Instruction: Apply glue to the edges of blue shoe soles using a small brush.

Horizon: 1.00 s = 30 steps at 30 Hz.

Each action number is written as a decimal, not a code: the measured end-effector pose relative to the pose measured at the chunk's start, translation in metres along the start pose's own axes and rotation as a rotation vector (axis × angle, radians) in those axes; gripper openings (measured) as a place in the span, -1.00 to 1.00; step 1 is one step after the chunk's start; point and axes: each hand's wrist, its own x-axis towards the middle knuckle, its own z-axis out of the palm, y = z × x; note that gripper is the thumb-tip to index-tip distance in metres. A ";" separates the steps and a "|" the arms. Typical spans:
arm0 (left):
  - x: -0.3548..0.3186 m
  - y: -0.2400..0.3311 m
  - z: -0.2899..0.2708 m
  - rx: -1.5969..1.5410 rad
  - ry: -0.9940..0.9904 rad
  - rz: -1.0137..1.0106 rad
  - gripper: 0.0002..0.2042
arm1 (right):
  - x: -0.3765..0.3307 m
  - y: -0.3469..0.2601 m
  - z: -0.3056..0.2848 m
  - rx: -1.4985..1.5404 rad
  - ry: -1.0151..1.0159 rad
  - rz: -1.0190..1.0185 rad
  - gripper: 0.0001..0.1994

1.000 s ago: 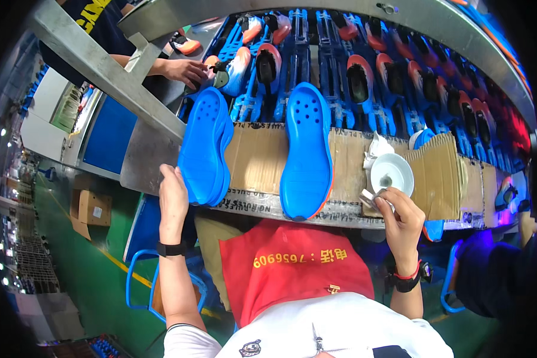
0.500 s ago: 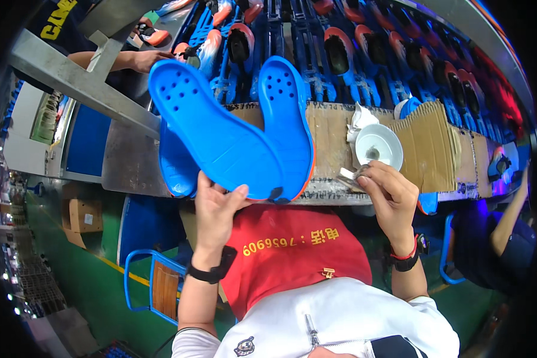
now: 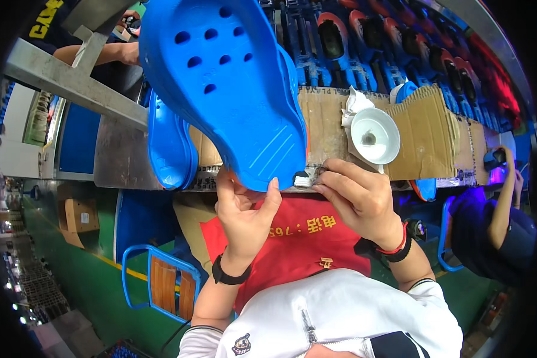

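My left hand [image 3: 247,209] is closed on the end of a large blue shoe sole [image 3: 232,113], raised and tilted toward me, its row of holes at the far end. A dark mark shows on its near right edge. In my right hand [image 3: 358,197], thumb and fingers pinch a small white-and-grey strip [image 3: 303,179], its tip at that dark mark; whether they touch I cannot tell. More blue soles [image 3: 168,149] rest on the bench to the left. A white bowl [image 3: 376,134] with a dark spot inside stands beyond my right hand.
Crumpled white paper [image 3: 357,101] and a sheet of cardboard [image 3: 423,134] lie by the bowl. Rows of shoes on blue lasts [image 3: 334,48] fill the back. A metal frame bar [image 3: 77,89] crosses at left. Co-workers' hands [image 3: 128,53] show at left and right [image 3: 507,161].
The raised sole has come closer and turned more upright. My right hand has moved left from beside the bowl, bringing the strip to the sole's edge.
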 end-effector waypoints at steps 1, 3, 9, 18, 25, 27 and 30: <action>-0.001 0.000 0.000 0.022 0.003 0.003 -0.37 | 0.000 0.000 0.000 0.001 0.000 0.001 -0.85; -0.002 -0.002 0.001 0.012 0.007 0.007 -0.35 | 0.001 0.001 0.000 -0.057 0.051 0.031 -0.84; -0.006 -0.003 0.002 0.005 0.007 0.002 -0.34 | -0.003 -0.001 -0.001 0.018 0.016 0.081 -0.87; 0.001 -0.001 0.003 0.007 -0.006 -0.037 -0.35 | 0.005 0.003 0.001 -0.121 0.011 0.070 -0.86; 0.006 0.003 0.002 0.155 -0.089 0.028 -0.34 | 0.003 0.000 -0.017 -0.233 0.088 0.104 -0.83; 0.023 0.009 0.002 -0.052 -0.102 0.045 -0.33 | -0.001 0.010 -0.022 -0.185 0.213 0.150 -0.84; 0.072 0.038 -0.003 -0.132 -0.158 0.143 -0.34 | -0.005 0.010 -0.041 -0.101 0.295 0.278 -0.85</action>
